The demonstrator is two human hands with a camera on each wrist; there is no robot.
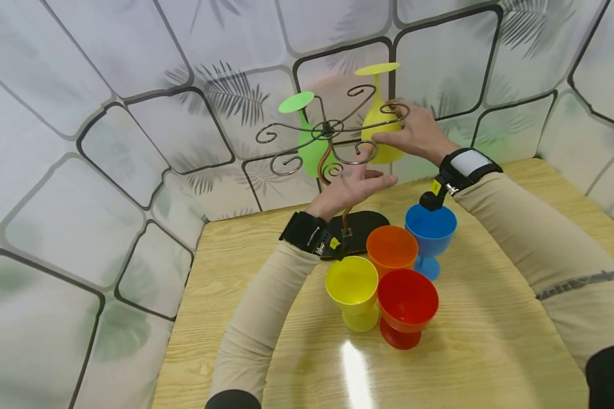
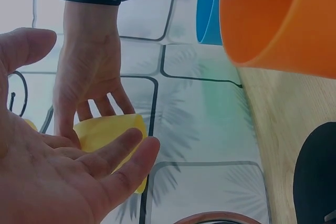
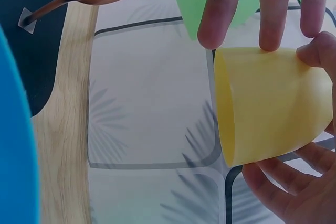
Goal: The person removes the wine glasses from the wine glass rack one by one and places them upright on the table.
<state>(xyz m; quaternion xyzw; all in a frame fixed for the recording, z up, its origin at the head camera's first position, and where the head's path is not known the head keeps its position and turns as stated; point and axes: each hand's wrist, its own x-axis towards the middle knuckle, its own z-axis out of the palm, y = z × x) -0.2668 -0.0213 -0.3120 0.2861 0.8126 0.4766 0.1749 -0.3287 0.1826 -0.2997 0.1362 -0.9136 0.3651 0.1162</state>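
An upside-down yellow plastic goblet (image 1: 384,122) hangs at the right side of a metal scroll-armed goblet rack (image 1: 329,129). My right hand (image 1: 418,133) grips its bowl, thumb on one side and fingers on the other in the right wrist view. My left hand (image 1: 350,190) is below and to the left, palm up with fingers extended; in the right wrist view its fingertips (image 3: 270,38) are at the side of the yellow bowl (image 3: 278,106). An upside-down green goblet (image 1: 311,145) hangs from the rack's back left.
Upright on the wooden table (image 1: 225,278) stand a blue goblet (image 1: 432,244), an orange goblet (image 1: 389,264), a second yellow goblet (image 1: 359,318) and a red goblet (image 1: 401,335). The rack's black base (image 1: 370,221) is behind them, near the patterned wall (image 1: 184,130).
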